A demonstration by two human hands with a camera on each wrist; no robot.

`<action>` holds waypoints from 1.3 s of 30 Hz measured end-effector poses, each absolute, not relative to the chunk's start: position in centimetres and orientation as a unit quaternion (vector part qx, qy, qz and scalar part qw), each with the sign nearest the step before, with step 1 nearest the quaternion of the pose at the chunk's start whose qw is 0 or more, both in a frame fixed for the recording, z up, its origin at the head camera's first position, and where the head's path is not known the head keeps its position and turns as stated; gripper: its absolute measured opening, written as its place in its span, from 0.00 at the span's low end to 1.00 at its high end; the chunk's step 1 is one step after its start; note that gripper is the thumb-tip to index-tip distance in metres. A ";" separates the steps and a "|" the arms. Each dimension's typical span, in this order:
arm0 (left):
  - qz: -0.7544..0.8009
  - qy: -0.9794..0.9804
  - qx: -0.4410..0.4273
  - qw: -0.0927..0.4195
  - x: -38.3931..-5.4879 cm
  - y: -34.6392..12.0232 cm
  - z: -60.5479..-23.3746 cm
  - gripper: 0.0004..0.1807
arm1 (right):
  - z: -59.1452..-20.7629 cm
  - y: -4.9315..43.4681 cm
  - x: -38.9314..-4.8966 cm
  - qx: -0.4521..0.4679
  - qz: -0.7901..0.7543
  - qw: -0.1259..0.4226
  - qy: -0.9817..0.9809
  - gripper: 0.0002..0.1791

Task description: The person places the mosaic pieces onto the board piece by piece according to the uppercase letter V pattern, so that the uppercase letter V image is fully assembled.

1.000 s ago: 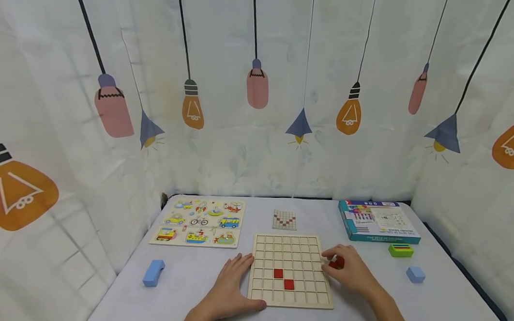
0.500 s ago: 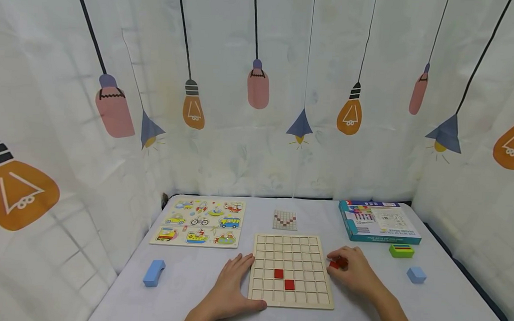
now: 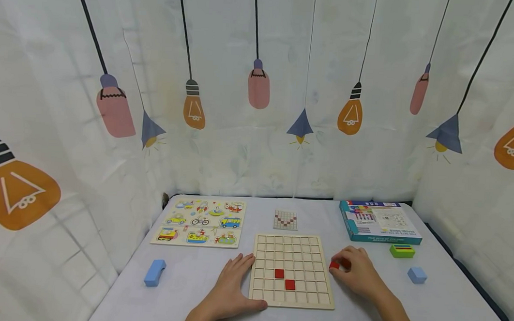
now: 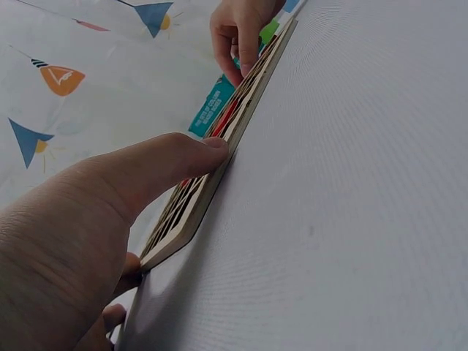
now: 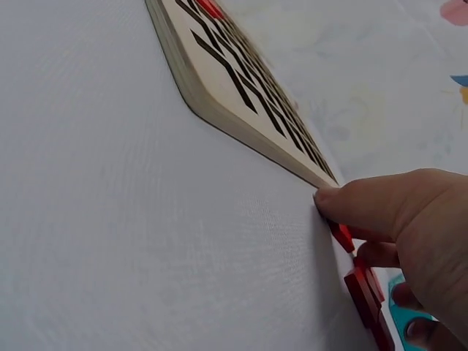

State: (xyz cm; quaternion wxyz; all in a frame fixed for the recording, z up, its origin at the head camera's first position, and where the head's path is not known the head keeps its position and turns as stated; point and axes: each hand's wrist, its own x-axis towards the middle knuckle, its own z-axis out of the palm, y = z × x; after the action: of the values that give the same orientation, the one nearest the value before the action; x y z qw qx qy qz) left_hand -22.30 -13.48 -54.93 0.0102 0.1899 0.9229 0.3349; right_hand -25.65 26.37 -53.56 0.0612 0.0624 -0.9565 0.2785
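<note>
A wooden grid board lies on the table with two red square tiles, one red tile and another red tile, in its cells. My left hand rests at its near left corner, fingers extended along the left side and thumb on the front edge. Just right of the board, my right hand pinches a red tile between thumb and forefinger. More red tiles lie by that hand in the right wrist view; the head view mostly hides them behind the fingers.
Behind the board lies a small pattern card. A vehicle picture board and a blue arched block are to the left. On the right are a teal box, a green block and a blue block.
My right hand has drawn back a little to the right from the board's edge, and its thumb and forefinger have closed on a red tile. The left hand and board have stayed put.
</note>
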 end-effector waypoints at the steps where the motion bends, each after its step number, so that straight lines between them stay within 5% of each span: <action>1: 0.334 0.923 0.191 0.010 -22.3 -13.5 -54.9 0.71 | -53.5 26.4 -25.6 0.062 0.278 0.061 -0.957 0.12; 39: 0.327 0.925 0.193 0.009 -22.3 -13.5 -54.9 0.71 | -52.1 23.3 -25.6 0.094 0.317 0.047 -0.943 0.09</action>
State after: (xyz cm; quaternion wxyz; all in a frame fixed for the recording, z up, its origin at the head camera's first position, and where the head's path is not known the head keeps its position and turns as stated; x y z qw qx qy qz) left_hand -22.31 -13.51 -54.93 0.0092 0.1927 0.9252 0.3269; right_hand -25.62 23.32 -52.08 0.0472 0.0945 -0.9426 0.3167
